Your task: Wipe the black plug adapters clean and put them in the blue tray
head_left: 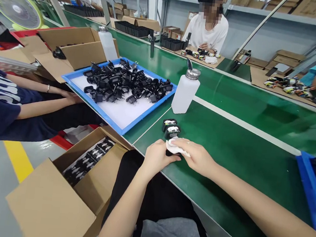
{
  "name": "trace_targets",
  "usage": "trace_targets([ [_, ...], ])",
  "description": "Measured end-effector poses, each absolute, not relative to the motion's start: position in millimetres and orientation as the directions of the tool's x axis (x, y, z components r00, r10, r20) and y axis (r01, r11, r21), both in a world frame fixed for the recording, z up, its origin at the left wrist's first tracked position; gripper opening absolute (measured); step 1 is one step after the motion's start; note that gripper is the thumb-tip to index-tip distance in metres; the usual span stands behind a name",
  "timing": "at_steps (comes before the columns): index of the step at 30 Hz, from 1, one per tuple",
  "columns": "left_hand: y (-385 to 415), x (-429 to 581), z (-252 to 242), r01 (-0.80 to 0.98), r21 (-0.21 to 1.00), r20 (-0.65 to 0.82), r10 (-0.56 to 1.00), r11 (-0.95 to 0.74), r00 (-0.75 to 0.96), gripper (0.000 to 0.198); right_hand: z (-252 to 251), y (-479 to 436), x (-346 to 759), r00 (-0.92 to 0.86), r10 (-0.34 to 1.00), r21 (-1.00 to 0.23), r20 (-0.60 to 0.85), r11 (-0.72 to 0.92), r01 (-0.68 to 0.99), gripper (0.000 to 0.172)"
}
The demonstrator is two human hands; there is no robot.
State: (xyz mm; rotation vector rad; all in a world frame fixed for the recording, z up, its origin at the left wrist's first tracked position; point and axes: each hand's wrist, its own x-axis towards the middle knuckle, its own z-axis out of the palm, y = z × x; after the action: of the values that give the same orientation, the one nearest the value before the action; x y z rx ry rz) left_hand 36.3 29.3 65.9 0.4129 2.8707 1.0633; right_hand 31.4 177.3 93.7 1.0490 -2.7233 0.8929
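Observation:
My left hand [157, 156] is closed around a small black part [173, 154] at the near edge of the green belt [228, 147]. My right hand [196, 154] pinches a white cloth [175, 148] and presses it on that part. Two black adapter pieces with labels [170, 128] lie on the belt just beyond my hands. A white squeeze bottle with a metal cap [185, 90] stands upright behind them.
A blue tray [113, 119] holds several black plug adapters [125, 83] to the left. An open cardboard box [65, 184] with black parts sits by my left knee. A co-worker's arms [47, 102] reach in at left. Another blue tray [311, 189] is at right. People work across the belt.

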Motion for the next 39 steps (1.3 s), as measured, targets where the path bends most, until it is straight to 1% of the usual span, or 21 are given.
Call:
trace_targets([
  [1,29.8,36.9,66.0,0.229,0.651,0.044,0.266,0.723,-0.963,0.028,90.1,179.7,33.7,-0.736,-0.609,-0.475,0.295,0.575,-0.666,0.036],
  [3,30.1,37.5,66.2,0.227,0.669,0.043,0.268,0.708,-0.963,0.03,85.2,189.2,38.3,-0.732,-0.602,-0.453,0.319,0.582,-0.676,0.037],
  [6,29.7,37.4,66.0,0.22,0.688,0.039,0.268,0.691,-0.963,0.037,84.1,208.1,44.1,-0.797,-0.538,-0.456,0.274,0.656,-0.601,0.036],
  [8,29.1,37.1,65.6,0.214,0.693,0.036,0.264,0.688,-0.964,0.037,87.0,220.2,44.1,-0.88,-0.443,-0.502,0.172,0.729,-0.465,0.032],
  [10,28.7,36.9,65.0,0.21,0.697,0.037,0.259,0.685,-0.965,0.037,93.7,231.5,38.1,-0.955,-0.294,-0.56,0.046,0.784,-0.269,0.028],
  [13,28.5,37.1,64.3,0.211,0.7,0.042,0.256,0.682,-0.966,0.037,113.0,246.8,17.7,-0.992,-0.055,-0.607,-0.113,0.794,0.025,0.024],
  [15,28.4,37.4,64.0,0.213,0.7,0.046,0.255,0.681,-0.966,0.036,130.7,252.0,1.2,-0.974,0.016,-0.576,-0.227,0.804,0.147,0.019],
  [17,28.2,37.6,63.8,0.213,0.7,0.051,0.249,0.682,-0.967,0.036,147.9,248.3,-11.9,-0.959,0.027,-0.511,-0.281,0.842,0.174,0.014],
  [19,27.9,37.7,63.8,0.214,0.7,0.056,0.247,0.682,-0.967,0.036,158.6,233.5,-17.3,-0.972,0.023,-0.452,-0.234,0.883,0.129,0.013],
  [21,27.7,37.6,63.5,0.22,0.702,0.061,0.25,0.677,-0.966,0.035,158.0,210.9,-13.1,-0.995,-0.029,-0.443,-0.093,0.897,0.015,0.014],
  [23,27.8,37.1,62.9,0.219,0.704,0.056,0.254,0.676,-0.966,0.035,145.3,188.4,-0.8,-0.978,-0.195,-0.472,0.072,0.857,-0.206,0.017],
  [24,27.8,36.7,62.4,0.218,0.704,0.051,0.258,0.676,-0.965,0.036,135.6,179.9,7.2,-0.934,-0.328,-0.481,0.143,0.802,-0.355,0.017],
  [26,27.7,35.7,61.5,0.221,0.696,0.035,0.275,0.684,-0.961,0.035,114.0,171.8,23.8,-0.771,-0.591,-0.459,0.237,0.632,-0.625,0.019],
  [27,27.4,35.1,61.2,0.223,0.689,0.026,0.284,0.689,-0.958,0.034,104.1,172.4,31.1,-0.689,-0.676,-0.438,0.259,0.554,-0.708,0.021],
  [28,26.9,34.5,60.9,0.227,0.684,0.019,0.294,0.693,-0.956,0.031,96.1,175.9,36.9,-0.633,-0.723,-0.416,0.275,0.504,-0.757,0.023],
  [29,26.2,33.8,60.9,0.232,0.68,0.012,0.306,0.696,-0.952,0.028,90.5,181.4,41.1,-0.613,-0.735,-0.401,0.289,0.489,-0.775,0.024],
  [30,25.5,33.2,61.1,0.237,0.677,0.008,0.315,0.697,-0.949,0.025,87.7,188.3,43.4,-0.628,-0.721,-0.401,0.293,0.503,-0.765,0.024],
  [32,24.8,32.4,61.7,0.242,0.681,0.019,0.315,0.691,-0.949,0.022,90.3,203.3,42.3,-0.728,-0.64,-0.455,0.244,0.587,-0.669,0.021],
  [34,26.2,33.0,62.3,0.248,0.696,0.042,0.307,0.674,-0.951,0.025,100.7,217.5,34.8,-0.858,-0.489,-0.535,0.155,0.689,-0.489,0.02],
  [37,30.0,38.1,63.4,0.237,0.706,0.052,0.284,0.668,-0.957,0.036,119.4,237.0,16.5,-0.977,-0.211,-0.643,0.007,0.748,-0.166,0.031],
  [39,27.5,42.6,66.4,0.231,0.702,0.055,0.272,0.674,-0.961,0.045,128.2,250.3,2.3,-0.983,-0.119,-0.631,-0.14,0.775,-0.004,0.039],
])
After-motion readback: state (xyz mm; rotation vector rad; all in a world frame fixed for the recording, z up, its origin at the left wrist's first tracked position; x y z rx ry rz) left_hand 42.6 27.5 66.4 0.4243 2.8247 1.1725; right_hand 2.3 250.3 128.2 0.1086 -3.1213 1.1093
